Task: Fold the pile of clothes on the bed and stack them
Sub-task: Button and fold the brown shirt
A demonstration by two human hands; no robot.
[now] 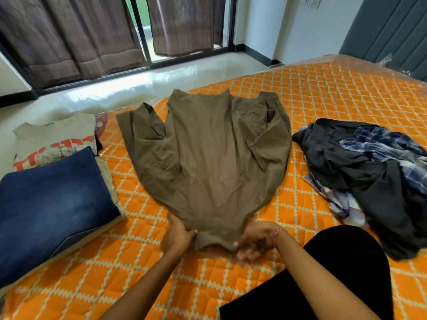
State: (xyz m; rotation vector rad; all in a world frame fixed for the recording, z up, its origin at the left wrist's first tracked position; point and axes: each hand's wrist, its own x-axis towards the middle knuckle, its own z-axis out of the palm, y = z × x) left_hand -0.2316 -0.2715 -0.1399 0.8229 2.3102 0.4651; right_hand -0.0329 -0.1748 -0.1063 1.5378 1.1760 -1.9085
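Folded jeans (53,204) and a printed shirt (55,139) lie stacked at left; a brown shirt (208,158) lies spread mid-bed (323,93), left hand (176,236) gripping its near edge; the blurred right hand (254,241) seems to grip too; an unfolded pile (369,176) waits right.

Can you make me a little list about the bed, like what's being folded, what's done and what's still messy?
being folded: olive-brown long-sleeved shirt, spread flat on the orange quilted bedspread
left hand: grips the shirt's near edge
right hand: at the shirt's near edge, blurred, grip unclear
done: folded blue denim jeans beside a folded beige printed T-shirt
still messy: heap of black and blue plaid clothes
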